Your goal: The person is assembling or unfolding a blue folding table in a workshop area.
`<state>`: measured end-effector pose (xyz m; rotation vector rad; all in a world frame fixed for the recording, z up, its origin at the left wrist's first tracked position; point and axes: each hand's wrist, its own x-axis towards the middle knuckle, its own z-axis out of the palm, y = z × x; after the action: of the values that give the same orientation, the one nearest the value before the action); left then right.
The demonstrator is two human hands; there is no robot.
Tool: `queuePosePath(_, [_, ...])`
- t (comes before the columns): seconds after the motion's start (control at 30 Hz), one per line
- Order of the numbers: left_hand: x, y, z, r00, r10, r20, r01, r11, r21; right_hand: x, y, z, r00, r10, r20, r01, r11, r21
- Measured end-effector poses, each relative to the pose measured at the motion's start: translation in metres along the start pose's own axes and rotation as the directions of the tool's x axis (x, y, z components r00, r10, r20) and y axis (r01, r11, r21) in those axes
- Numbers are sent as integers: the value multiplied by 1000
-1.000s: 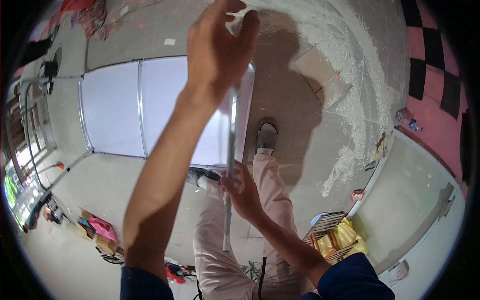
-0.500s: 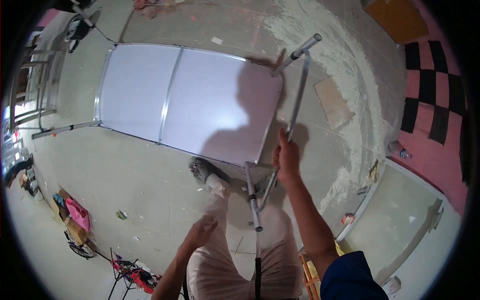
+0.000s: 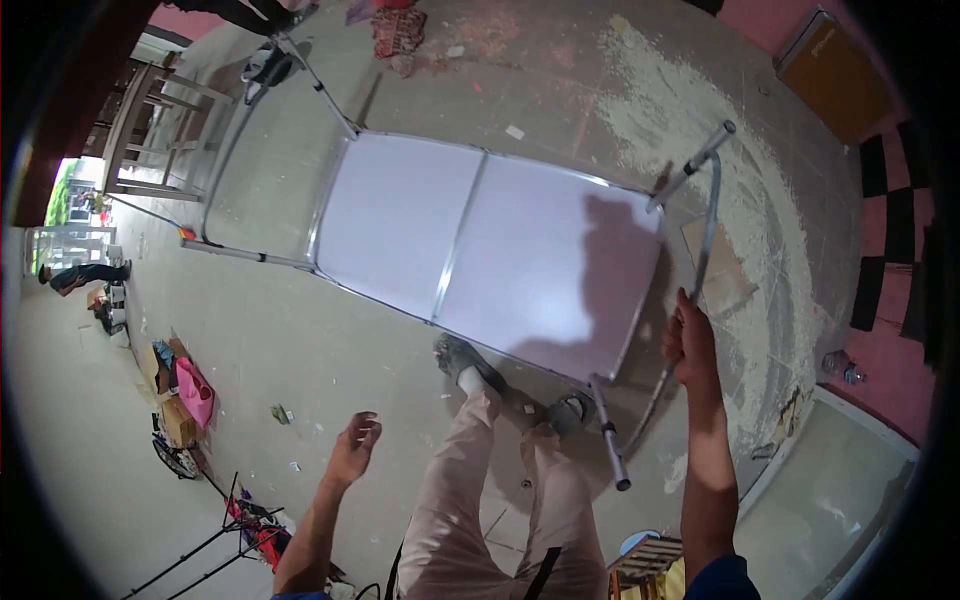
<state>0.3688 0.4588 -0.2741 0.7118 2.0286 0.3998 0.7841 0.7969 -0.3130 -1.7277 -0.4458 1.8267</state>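
A folding table (image 3: 405, 215) with pale lilac-white panels and a silver metal frame spreads out before me. Tubular metal legs stick out from its corners. At its right end my right hand (image 3: 690, 342) is closed around the grey leg bar (image 3: 710, 225), a bent tube joining the two legs on that side. My left hand (image 3: 356, 447) hangs in the air to the left of my knees, fingers loosely curved and apart, with nothing in it. It touches no part of the table. My shadow falls across the right panel.
White powder (image 3: 650, 95) streaks the tiled floor beyond the table, and a cardboard piece (image 3: 720, 270) lies behind the leg bar. A wooden frame (image 3: 150, 140) stands at far left. A pink bag (image 3: 195, 392) and boxes sit along the left wall. A plastic bottle (image 3: 843, 368) lies at right.
My view has swung so the table sits farther right and lower. My left hand has moved away from my leg, out to the left. My right hand still grips the leg bar.
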Motion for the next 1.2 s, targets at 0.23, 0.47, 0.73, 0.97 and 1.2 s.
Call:
queuePosePath(0.23, [28, -8, -97, 967, 111, -230, -89, 990, 105, 36, -4, -69, 959, -268, -90, 236, 935, -266])
queuePosePath(0.47, [113, -14, -244, 582, 234, -779, -162, 972, 170, 47, -23, -54, 635, -756, -161, 268, 411, -872])
queuePosePath(0.73, [221, -62, -330, 821, 387, -420, -550, 733, -400, -79, 177, 131, 585, -811, 1, 436, 313, -844])
queuePosePath(0.97, [162, -49, -280, 724, 531, -440, -640, 756, -140, -186, 322, 392, 906, -275, 323, 424, 621, -660])
queuePosePath(1.2, [110, -77, -256, 745, 552, -374, -642, 744, -182, -206, 313, 489, 929, -19, 369, 193, 876, -441])
